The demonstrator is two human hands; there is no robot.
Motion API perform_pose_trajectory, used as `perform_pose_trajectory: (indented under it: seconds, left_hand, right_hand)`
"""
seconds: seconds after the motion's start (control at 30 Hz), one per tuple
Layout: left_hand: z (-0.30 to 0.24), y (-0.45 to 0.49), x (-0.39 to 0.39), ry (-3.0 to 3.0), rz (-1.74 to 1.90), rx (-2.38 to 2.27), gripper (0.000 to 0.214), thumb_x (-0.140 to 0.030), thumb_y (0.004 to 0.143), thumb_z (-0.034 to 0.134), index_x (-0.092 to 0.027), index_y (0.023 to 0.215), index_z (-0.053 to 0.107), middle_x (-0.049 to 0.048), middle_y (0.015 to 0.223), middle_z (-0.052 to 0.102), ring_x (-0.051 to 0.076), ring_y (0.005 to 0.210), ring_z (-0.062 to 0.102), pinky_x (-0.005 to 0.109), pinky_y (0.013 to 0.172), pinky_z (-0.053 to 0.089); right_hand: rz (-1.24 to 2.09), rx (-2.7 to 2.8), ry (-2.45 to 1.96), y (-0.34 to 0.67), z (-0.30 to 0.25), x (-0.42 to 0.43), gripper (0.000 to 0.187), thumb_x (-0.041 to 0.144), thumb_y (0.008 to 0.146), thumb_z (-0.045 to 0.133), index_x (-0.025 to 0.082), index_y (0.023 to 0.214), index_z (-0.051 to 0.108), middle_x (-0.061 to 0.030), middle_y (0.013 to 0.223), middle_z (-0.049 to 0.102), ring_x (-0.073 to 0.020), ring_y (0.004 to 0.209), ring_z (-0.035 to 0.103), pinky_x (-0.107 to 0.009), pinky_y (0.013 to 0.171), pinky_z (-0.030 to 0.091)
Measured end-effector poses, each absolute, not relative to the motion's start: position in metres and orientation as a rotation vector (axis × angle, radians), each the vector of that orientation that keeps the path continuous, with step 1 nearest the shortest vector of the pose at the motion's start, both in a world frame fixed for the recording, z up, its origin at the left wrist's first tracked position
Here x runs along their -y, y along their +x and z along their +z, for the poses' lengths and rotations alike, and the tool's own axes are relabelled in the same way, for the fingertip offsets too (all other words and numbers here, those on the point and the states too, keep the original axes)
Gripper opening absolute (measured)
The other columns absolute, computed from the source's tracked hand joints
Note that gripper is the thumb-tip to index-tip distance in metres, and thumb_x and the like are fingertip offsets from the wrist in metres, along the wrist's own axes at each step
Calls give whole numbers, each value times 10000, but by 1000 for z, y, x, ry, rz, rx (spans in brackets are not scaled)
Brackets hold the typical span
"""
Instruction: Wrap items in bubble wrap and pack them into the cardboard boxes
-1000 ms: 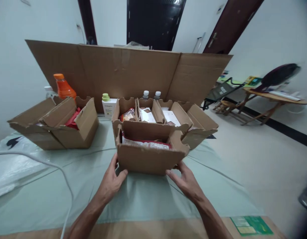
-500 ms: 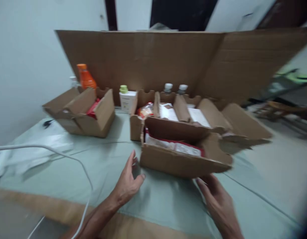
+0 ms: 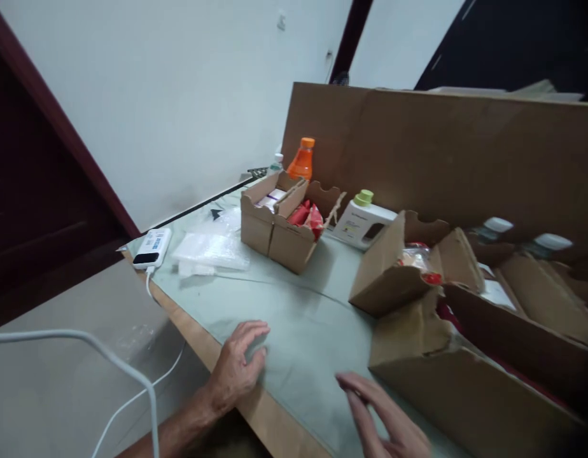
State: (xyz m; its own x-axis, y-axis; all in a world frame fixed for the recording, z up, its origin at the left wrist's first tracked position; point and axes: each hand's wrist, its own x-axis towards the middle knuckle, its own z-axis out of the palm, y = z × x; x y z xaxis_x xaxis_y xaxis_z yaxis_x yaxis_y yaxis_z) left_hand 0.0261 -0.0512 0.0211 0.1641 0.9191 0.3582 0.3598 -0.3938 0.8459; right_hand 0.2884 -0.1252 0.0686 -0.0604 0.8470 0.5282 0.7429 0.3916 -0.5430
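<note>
My left hand (image 3: 239, 359) is over the front edge of the pale green cloth, fingers apart and nothing in them. Nearer to me, my right hand (image 3: 382, 416) is partly cut off by the bottom of the view. Its thumb and forefinger point forward with their tips close, and no object shows in it. Right of that hand stands an open cardboard box (image 3: 480, 388) with red and white packaging partly visible inside. Behind it is another cardboard box (image 3: 377, 289) with a clear and red packet (image 3: 417, 259).
Two joined cardboard boxes (image 3: 258, 228) hold red packets (image 3: 307, 214) and white items. Behind are an orange bottle (image 3: 301, 162) and a white bottle (image 3: 361, 222) with a green cap. Bubble wrap (image 3: 210, 250) and a power bank (image 3: 153, 248) lie left. A white cable (image 3: 117, 362) crosses the foreground.
The view has swung left, bringing the power bank and table corner into sight. Both hands are now farther from the front box, which sits at the right of the view.
</note>
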Motion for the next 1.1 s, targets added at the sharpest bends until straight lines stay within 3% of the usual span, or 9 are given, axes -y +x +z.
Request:
perform_pose_trajectory:
  seconds: [0.17, 0.3, 0.37, 0.47, 0.6, 0.77, 0.93, 1.1]
  left_hand:
    - [10, 23, 53, 1858, 1380, -1092, 381, -34, 785, 548, -191, 1108, 676, 114, 1156, 721, 251, 1115, 663, 423, 975, 552]
    - [9, 23, 51, 1787, 1437, -1027, 388, -28, 778, 539, -200, 1105, 657, 109, 1122, 710, 237, 1057, 667, 389, 922, 562]
    - [7, 23, 50, 1760, 1475, -982, 394, -36, 796, 536, -210, 1132, 647, 106, 1120, 708, 241, 1083, 659, 400, 948, 548]
    - [3, 21, 50, 1653, 1489, -953, 395, -57, 822, 539, -231, 1159, 647, 108, 1178, 693, 254, 1139, 643, 421, 992, 521]
    - [-1, 15, 50, 1190, 1399, -933, 445, -170, 868, 592, -232, 1309, 602, 139, 1371, 606, 297, 1251, 591, 475, 1079, 455]
    - [14, -4, 31, 463, 1398, -687, 783, -380, 814, 756, -200, 1494, 413, 177, 1529, 476, 351, 1418, 441, 494, 1159, 366]
    - [36, -26, 12, 193, 1294, -575, 531, -415, 770, 813, -188, 1226, 665, 115, 1243, 710, 293, 1183, 647, 424, 1055, 475]
    - [37, -26, 16, 216, 1235, -740, 399, -309, 661, 892, -161, 1001, 744, 60, 904, 778, 213, 839, 719, 332, 833, 555]
  right_hand:
    - [245, 2171, -1145, 184, 92, 3, 254, 141, 947, 509, 226, 1082, 707, -66, 1030, 777, -204, 949, 728, -327, 854, 593]
    - [242, 2373, -1213, 120, 81, -81, 393, 91, 807, 629, 198, 1181, 680, -128, 1263, 706, -287, 1144, 639, -431, 940, 536]
    - [247, 2368, -1249, 99, 74, -112, 386, 66, 751, 651, 188, 1114, 701, -152, 1308, 681, -321, 1173, 610, -465, 942, 506]
    - [270, 2271, -1288, 87, 72, -135, 164, 122, 838, 589, 192, 918, 715, -141, 1202, 729, -306, 1104, 632, -453, 931, 469]
    - [346, 2043, -1368, 107, 90, -123, 253, 277, 982, 445, 182, 965, 679, -92, 983, 743, -227, 896, 652, -349, 805, 476]
    - [1073, 1394, -1322, 137, 107, -73, 316, 492, 857, 661, 188, 774, 639, 12, 692, 578, -135, 635, 486, -250, 611, 386]
    - [1595, 905, -1334, 147, 90, -14, 425, 542, 686, 838, 164, 727, 646, 15, 658, 554, -104, 582, 442, -230, 562, 362]
    - [1507, 907, -1510, 171, 74, 29, 416, 567, 756, 778, 179, 884, 701, -19, 745, 647, -137, 635, 541, -241, 590, 426]
